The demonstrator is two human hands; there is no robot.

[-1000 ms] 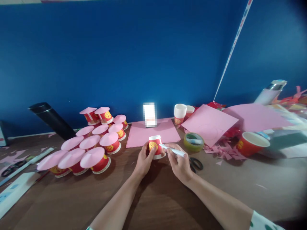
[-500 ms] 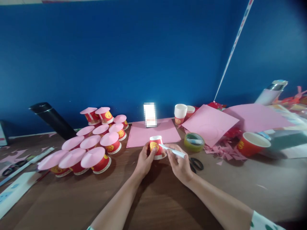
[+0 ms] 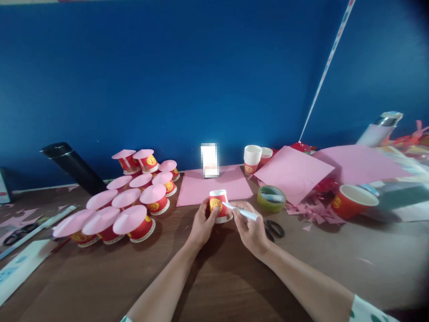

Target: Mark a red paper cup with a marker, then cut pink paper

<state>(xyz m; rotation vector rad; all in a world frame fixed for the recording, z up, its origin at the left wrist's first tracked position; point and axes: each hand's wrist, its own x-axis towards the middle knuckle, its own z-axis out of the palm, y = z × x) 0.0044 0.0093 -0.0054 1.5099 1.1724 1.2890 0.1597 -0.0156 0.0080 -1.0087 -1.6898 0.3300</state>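
Note:
A red paper cup [image 3: 218,214] with a gold emblem stands upside down at the middle of the table, its white base on top. My left hand [image 3: 203,222] is closed round its left side, thumb across the front. In my right hand [image 3: 250,226] is a white marker [image 3: 246,212], pinched between the fingers, its tip at the cup's right side. Whether the tip touches the cup I cannot tell. Pink paper sheets [image 3: 231,188] lie just behind the cup. Black scissors [image 3: 276,228] rest beside my right hand, partly hidden by it.
Several red cups with pink cone tops [image 3: 129,220] stand at the left, near a black flask [image 3: 75,170]. On the right are a roll of tape [image 3: 272,205], stacked paper cups [image 3: 252,156], pink paper [image 3: 295,172], scraps [image 3: 317,212] and an upright red cup [image 3: 350,206].

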